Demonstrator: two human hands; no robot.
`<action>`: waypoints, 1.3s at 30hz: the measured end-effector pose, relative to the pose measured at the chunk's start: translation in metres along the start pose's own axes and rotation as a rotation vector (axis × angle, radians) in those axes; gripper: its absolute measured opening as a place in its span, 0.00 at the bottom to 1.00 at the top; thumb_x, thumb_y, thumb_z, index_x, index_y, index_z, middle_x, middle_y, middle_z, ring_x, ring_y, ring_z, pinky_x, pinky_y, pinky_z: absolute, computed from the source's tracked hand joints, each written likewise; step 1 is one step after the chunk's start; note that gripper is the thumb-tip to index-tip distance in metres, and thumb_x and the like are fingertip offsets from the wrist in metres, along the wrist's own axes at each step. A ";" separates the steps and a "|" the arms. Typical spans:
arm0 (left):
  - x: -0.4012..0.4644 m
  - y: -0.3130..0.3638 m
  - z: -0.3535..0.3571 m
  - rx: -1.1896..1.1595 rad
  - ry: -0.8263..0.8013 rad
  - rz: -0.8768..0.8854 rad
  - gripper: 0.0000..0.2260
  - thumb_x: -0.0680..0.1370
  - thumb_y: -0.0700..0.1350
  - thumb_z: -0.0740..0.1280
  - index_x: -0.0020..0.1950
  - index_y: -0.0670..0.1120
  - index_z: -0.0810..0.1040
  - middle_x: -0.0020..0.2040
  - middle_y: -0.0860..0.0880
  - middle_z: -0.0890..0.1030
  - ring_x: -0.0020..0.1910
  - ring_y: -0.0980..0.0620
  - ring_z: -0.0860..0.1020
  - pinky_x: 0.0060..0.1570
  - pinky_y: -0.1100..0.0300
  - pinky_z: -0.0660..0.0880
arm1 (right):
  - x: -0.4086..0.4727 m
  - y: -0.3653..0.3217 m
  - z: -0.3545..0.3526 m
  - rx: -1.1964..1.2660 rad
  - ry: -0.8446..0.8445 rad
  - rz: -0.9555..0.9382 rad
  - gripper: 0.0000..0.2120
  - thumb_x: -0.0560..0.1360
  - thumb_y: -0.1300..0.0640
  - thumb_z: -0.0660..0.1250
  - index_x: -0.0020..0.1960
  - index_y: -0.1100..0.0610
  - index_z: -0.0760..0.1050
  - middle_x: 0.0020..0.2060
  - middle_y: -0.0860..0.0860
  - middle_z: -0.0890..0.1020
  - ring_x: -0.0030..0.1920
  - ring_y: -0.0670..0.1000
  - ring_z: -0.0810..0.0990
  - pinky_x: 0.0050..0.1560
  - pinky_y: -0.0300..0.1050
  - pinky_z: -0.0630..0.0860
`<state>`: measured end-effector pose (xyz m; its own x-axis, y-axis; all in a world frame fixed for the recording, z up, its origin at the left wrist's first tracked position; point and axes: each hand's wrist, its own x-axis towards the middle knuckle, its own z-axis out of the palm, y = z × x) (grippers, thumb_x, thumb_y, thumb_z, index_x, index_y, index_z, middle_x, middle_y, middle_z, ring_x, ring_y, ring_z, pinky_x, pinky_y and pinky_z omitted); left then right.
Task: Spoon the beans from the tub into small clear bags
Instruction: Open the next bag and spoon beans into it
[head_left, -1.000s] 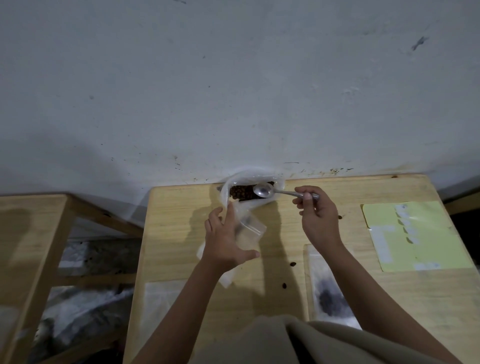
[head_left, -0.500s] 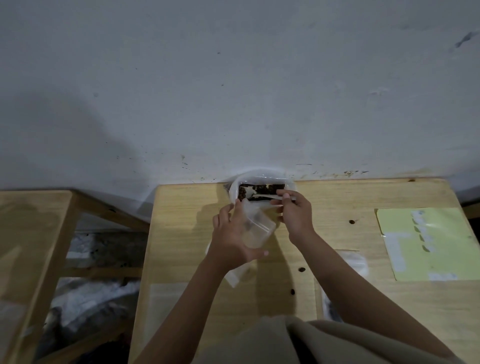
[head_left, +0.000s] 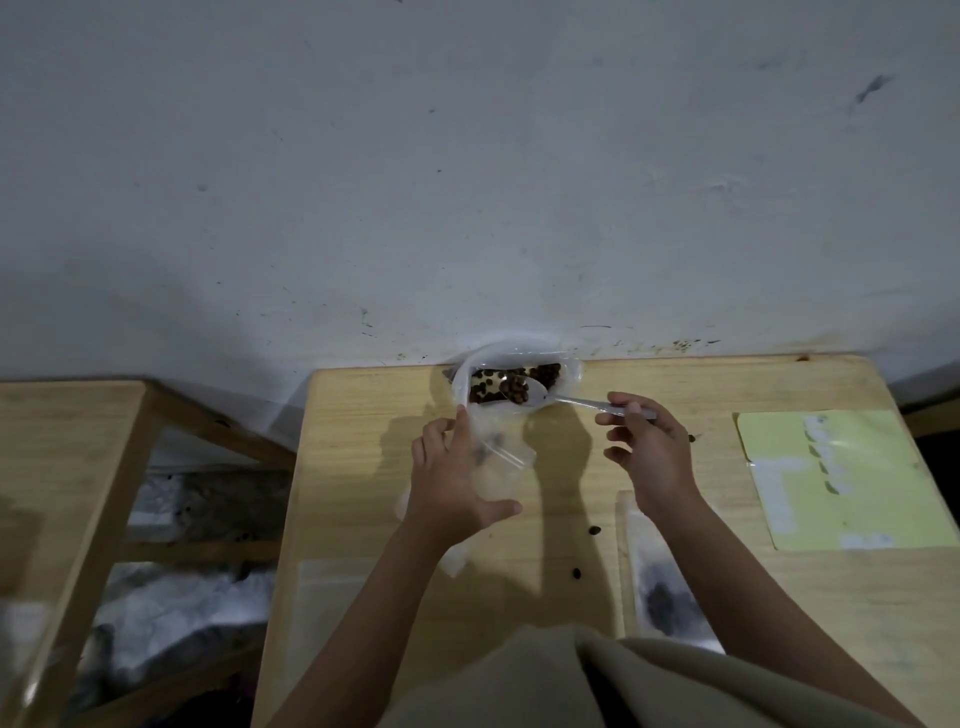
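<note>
Head view: tub (head_left: 470, 370) of beans (head_left: 545, 372) at table's twelve o'clock. Right hand (head_left: 647, 447) pinches loaded spoon (head_left: 535, 395). Left hand (head_left: 449, 480) grips a clear bag (head_left: 501, 460), seemingly by its mouth; flimsy, slippery film, best held at the rim.

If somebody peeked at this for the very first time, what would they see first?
Probably the two hands in the middle of the wooden table. The right hand holds a spoon heaped with dark beans over the tub by the wall, and the left hand holds a small clear bag open just in front of it. A few stray beans lie loose on the table.
</note>
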<state>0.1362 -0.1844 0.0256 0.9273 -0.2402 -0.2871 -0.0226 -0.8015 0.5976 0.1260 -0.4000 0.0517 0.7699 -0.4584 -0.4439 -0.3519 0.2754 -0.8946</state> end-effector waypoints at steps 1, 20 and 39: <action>-0.001 0.000 0.000 0.007 0.007 -0.001 0.57 0.60 0.61 0.77 0.78 0.50 0.45 0.66 0.47 0.56 0.64 0.49 0.55 0.67 0.53 0.62 | -0.003 -0.002 -0.004 -0.009 -0.015 -0.029 0.12 0.81 0.61 0.57 0.47 0.56 0.79 0.37 0.54 0.80 0.35 0.50 0.72 0.34 0.44 0.71; 0.003 -0.002 0.003 -0.060 0.057 -0.025 0.57 0.60 0.61 0.78 0.78 0.52 0.45 0.68 0.47 0.56 0.64 0.51 0.54 0.67 0.51 0.62 | 0.006 0.005 0.016 -0.323 -0.036 -0.315 0.12 0.80 0.62 0.58 0.49 0.51 0.78 0.38 0.48 0.82 0.38 0.40 0.77 0.45 0.46 0.73; 0.022 -0.012 0.009 -0.103 0.056 0.038 0.56 0.58 0.64 0.77 0.78 0.48 0.52 0.68 0.48 0.60 0.61 0.54 0.56 0.60 0.58 0.60 | 0.026 0.018 0.072 -0.136 -0.101 0.176 0.10 0.80 0.61 0.60 0.53 0.57 0.80 0.43 0.55 0.85 0.18 0.45 0.67 0.22 0.36 0.64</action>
<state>0.1539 -0.1848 0.0055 0.9459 -0.2364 -0.2222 -0.0226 -0.7312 0.6818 0.1777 -0.3460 0.0275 0.7375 -0.3246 -0.5922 -0.5484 0.2240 -0.8057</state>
